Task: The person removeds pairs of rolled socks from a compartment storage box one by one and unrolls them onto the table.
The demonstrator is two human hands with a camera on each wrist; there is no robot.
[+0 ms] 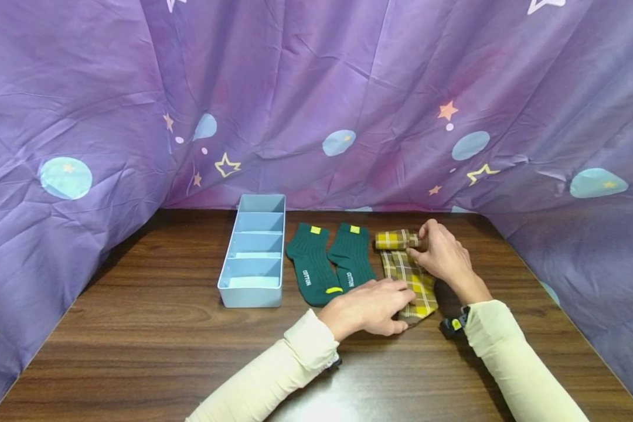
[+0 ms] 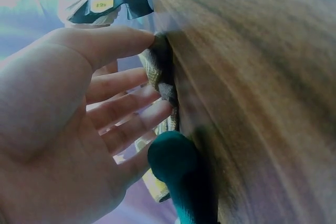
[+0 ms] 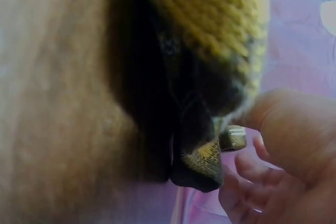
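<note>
A yellow-and-brown plaid necktie [image 1: 401, 266] lies on the table, its far part rolled up and its wider, pointed end toward me. At the right end of the roll, my right hand [image 1: 445, 252] pinches the cloth between thumb and fingers. My left hand [image 1: 371, 308] rests on the near part of the tie with its fingers extended; in the left wrist view its thumb and fingertips touch the fabric. Blurred yellow weave fills the top of the right wrist view, beside the right hand [image 3: 289, 156].
Two dark green socks [image 1: 313, 264] with yellow tags lie left of the tie, the nearer one's neighbour [image 1: 350, 252] partly behind my left hand. Further left stands a light blue divided box [image 1: 255, 296]. A purple patterned curtain [image 1: 295, 88] surrounds the wooden table [image 1: 153, 328].
</note>
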